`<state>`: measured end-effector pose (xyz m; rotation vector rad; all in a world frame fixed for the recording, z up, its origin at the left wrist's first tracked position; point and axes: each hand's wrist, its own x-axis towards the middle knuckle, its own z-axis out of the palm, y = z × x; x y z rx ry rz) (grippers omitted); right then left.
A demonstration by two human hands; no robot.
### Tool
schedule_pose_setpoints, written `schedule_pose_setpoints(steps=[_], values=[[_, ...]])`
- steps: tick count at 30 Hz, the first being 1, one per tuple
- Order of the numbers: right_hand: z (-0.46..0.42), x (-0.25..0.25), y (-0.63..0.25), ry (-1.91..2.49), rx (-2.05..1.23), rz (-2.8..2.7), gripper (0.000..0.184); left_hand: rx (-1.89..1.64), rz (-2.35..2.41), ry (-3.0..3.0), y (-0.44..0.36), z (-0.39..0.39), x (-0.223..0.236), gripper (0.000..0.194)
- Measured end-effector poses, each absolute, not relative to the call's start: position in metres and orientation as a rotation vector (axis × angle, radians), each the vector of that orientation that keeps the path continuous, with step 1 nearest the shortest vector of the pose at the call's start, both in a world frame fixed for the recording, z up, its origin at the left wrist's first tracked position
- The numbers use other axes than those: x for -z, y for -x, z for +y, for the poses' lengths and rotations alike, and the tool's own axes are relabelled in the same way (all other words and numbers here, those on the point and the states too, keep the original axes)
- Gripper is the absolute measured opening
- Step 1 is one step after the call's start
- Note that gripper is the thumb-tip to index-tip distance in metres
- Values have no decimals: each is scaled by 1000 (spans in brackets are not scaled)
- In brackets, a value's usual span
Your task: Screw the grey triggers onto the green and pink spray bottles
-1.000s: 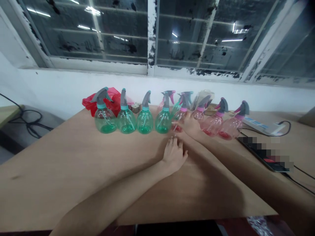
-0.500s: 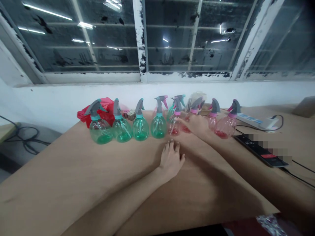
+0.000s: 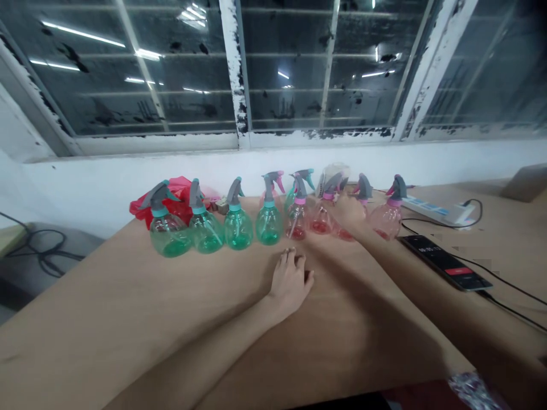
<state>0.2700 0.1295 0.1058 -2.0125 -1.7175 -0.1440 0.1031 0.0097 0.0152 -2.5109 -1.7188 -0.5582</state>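
A row of round spray bottles stands along the far edge of the wooden table [image 3: 128, 319]. Several green spray bottles [image 3: 237, 228] with teal collars are on the left. Pink spray bottles [image 3: 321, 219] with red liquid are on the right. My right hand [image 3: 351, 215] reaches across to the pink ones. It is wrapped round the body of the third pink spray bottle [image 3: 363, 188], whose grey trigger head shows above my fingers. My left hand [image 3: 290, 282] lies flat on the table in front of the row, fingers stretched out, holding nothing.
A red plastic bag [image 3: 175, 191] lies behind the green bottles. A black phone [image 3: 444, 265] with a cable and a white power strip [image 3: 431, 208] are on the right. Two more bottles [image 3: 303, 179] stand behind the row. A white wall and window are close behind. Cables [image 3: 43, 250] lie on the left.
My right hand has moved to the right along the pink bottles, from the first one to the third. My left hand has stayed flat on the table. The view shifted slightly.
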Motion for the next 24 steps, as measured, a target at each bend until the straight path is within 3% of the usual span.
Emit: schedule_pose_setpoints(steps=[14,20,24], values=[[109,-105,-269,2002,139,-1854,59,622,-1724,2543,-103,12,-12,35],[77,-93,-290,1826,106,-2025,57,693,-1789,2537,-104,8,-20,59],[57,-90,-301,1510,-107,-2174,56,969,-1849,2594,-105,3,-29,78]])
